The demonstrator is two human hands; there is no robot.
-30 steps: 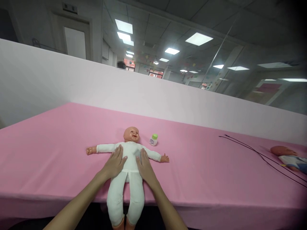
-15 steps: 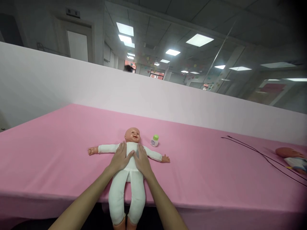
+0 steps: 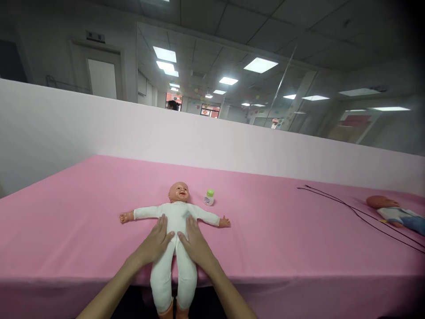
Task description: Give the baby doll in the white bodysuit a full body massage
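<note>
A baby doll (image 3: 179, 221) with a white cloth body lies on its back, arms spread out and legs reaching over the table's near edge. My left hand (image 3: 156, 241) rests flat against one side of its lower belly and hip, fingers stretched toward the head. On the other side, my right hand (image 3: 195, 241) lies the same way, its thumb near the middle of the belly. Neither hand grasps anything. Beside the doll's head stands a small white bottle (image 3: 209, 198) with a green cap.
Pink cloth (image 3: 272, 239) covers the table. Black cables (image 3: 345, 204) run across its right side, close to a second doll (image 3: 393, 212) in white and blue clothes. A low white wall (image 3: 186, 137) borders the back, with glass above it.
Both hands have slid down the doll's body from the chest to the lower belly and hips, and the thumbs have moved apart. The camera view has shifted slightly.
</note>
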